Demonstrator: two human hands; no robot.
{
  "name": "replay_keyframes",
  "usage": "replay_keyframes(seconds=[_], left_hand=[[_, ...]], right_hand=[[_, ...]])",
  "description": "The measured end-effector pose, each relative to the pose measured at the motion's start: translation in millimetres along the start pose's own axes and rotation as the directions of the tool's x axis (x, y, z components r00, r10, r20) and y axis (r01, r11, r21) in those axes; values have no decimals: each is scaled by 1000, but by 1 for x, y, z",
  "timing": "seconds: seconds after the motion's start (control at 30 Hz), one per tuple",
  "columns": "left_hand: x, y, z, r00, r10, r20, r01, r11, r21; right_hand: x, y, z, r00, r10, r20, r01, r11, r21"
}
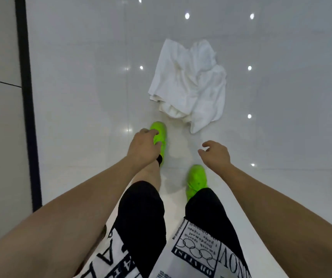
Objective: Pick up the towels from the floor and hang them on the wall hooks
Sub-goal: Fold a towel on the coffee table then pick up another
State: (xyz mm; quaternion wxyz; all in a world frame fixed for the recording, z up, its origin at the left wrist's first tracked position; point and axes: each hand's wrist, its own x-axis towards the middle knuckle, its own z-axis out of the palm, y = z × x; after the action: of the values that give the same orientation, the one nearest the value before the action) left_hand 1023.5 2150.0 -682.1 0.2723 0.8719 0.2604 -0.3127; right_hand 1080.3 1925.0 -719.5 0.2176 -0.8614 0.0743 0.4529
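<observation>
Head view, towels: my white towels (189, 85) lie crumpled in one heap on the glossy white floor (80, 77), ahead of both my hands and a little to the right of the midline; I cannot tell how many pieces are in the heap.
Head view, long axis: the heap runs roughly away from me, from a narrow tail end nearest my feet to a broad, flatter part farther off.
Head view, right hand: my right hand (214, 152) hangs empty with fingers loosely curled and relaxed, the thumb and forefinger apart; the tail of the towels lies just ahead of it and slightly to its left, not touching.
Head view, left hand: my left hand (144, 146) is empty too, fingers loosely bent over my front shoe (160, 135); the towels lie ahead of it and off to its right, farther than from the right hand.
Head view, nearer hand: the right, I judge, since the tail points almost at it.
Head view, feet: my rear shoe (196, 180) sits below and behind the right hand; the front shoe stands near the heap's near edge, apart from it.
Head view, wall: a pale wall with a dark vertical strip (27, 97) stands well to the left of my left hand; no hooks show here.
Head view, coming move: I reckon I must bend and reach forward and down, right hand to the tail, left hand crossing rightward to gather the bulk.
</observation>
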Motion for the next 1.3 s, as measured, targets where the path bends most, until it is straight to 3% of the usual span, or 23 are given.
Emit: replay_keyframes(seconds=[0.13,0.27,0.37,0.47,0.6,0.77,0.97,1.1,1.3], left_hand=[[118,-35,16,999,-14,37,11,998,66],[221,-63,40,998,-1,64,-5,996,89],[271,-84,61,997,-3,83,-6,994,112],[298,-104,78,995,-14,99,1,991,131],[305,-122,95,991,-33,129,16,991,133],[286,-119,95,987,-34,155,11,990,142],[227,-31,49,987,30,155,-46,994,100],[181,68,-2,979,182,95,-189,979,71],[81,235,-84,898,439,-24,-439,899,4]], right_hand=[[109,-20,47,996,82,45,-85,992,93],[210,-35,81,979,187,77,-202,923,328],[271,-33,101,983,169,-73,-153,970,190],[311,-29,116,977,126,-170,-118,992,53],[335,-23,132,948,172,-266,-125,975,185],[321,-28,125,912,136,-386,-30,963,267],[235,-57,51,917,63,-394,66,950,306],[153,-85,-39,881,-4,-473,205,905,374],[25,-104,-208,880,-38,-473,315,793,522]])
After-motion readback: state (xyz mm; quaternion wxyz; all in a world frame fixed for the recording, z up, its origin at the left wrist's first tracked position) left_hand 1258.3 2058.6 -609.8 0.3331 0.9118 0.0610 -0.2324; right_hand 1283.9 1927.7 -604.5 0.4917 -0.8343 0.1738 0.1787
